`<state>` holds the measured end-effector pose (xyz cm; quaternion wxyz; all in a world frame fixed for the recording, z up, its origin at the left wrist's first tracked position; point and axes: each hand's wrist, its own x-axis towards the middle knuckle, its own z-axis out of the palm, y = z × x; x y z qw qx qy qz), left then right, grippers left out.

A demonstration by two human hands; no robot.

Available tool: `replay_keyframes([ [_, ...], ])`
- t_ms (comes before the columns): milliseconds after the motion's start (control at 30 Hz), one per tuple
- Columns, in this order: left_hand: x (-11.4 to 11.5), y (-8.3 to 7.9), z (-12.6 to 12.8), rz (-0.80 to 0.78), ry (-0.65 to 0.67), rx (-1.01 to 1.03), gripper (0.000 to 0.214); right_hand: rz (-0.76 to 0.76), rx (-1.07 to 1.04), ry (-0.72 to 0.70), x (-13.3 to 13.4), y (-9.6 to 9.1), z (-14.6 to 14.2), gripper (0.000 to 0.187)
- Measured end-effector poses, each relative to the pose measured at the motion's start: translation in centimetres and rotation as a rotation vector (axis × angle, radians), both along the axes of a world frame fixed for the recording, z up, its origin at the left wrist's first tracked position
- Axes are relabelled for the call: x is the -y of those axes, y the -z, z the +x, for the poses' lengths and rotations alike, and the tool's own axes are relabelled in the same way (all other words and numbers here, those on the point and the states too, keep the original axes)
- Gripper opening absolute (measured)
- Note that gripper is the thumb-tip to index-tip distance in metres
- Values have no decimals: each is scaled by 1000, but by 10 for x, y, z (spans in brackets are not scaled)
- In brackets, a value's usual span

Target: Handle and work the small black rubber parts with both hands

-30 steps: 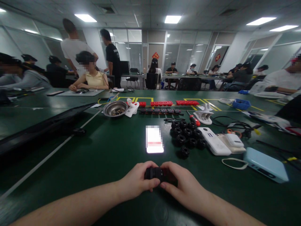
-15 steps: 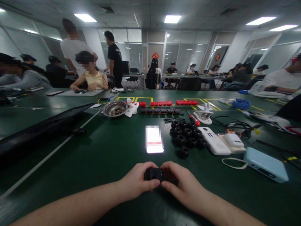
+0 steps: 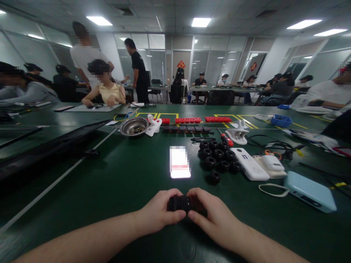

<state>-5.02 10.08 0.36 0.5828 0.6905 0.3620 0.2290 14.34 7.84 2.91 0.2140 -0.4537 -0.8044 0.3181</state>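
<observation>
My left hand [image 3: 170,208] is closed around a black ribbed cylinder [image 3: 179,203], which looks like a small camera lens. At the cylinder's right end, the fingers and thumb of my right hand [image 3: 204,210] pinch it; part of that end is hidden by them. Both hands are low over the green table. Beyond them lies a phone with a bright screen [image 3: 180,162]. To its right is a cluster of black round ringed parts [image 3: 218,153], with a single one [image 3: 215,176] in front of the group.
A metal bowl [image 3: 126,128] with small brass-coloured pieces stands at the back left, beside a white bracket [image 3: 153,126]. Red trays [image 3: 188,120] and a dark strip [image 3: 186,129] lie behind the phone. At right are a screwdriver [image 3: 227,140], a white device [image 3: 248,164] and a light-blue box [image 3: 309,191].
My hands stay in almost the same place, with only a slight shift of the cylinder between the fingers. In the background, a standing person in black has moved a little to the right.
</observation>
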Motion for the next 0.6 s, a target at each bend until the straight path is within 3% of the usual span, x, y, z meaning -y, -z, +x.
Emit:
replay_keyframes([
  [167,3,-9,0,208,-42,-162,36,12,94,15,-1,1,-1,17],
  [300,1,-4,0,79,-24,-61,41,2,80,1,-2,1,-2,12],
  [400,0,0,1,-60,-5,36,38,-1,26,-4,-1,0,-2,21],
  [600,1,1,0,11,-33,-3,35,3,80,42,-2,0,-1,16],
])
